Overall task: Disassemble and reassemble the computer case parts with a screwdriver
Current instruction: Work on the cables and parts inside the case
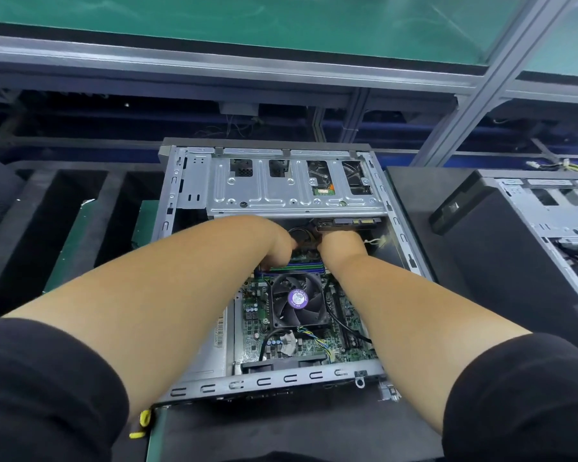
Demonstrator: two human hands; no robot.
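Note:
An open computer case (181, 181) lies flat in front of me, its motherboard (347, 341) and black CPU fan (297, 300) exposed. A silver drive cage (294, 191) spans the far end, with a drive (347, 223) showing under its right edge. Both my hands reach deep inside, just below the cage. My left hand (271, 241) is curled over a bundle of cables (302, 236), fingers hidden beneath it. My right hand (342, 245) is curled under the drive next to the same cables. What each hand holds is hidden. No screwdriver is visible.
A second open case (548, 211) stands at the right, a black panel (414, 201) between the two. Black foam blocks (30, 211) and a green mat (80, 235) lie to the left. A metal shelf frame (247, 68) runs across behind. A yellow item (144, 420) sits under my left forearm.

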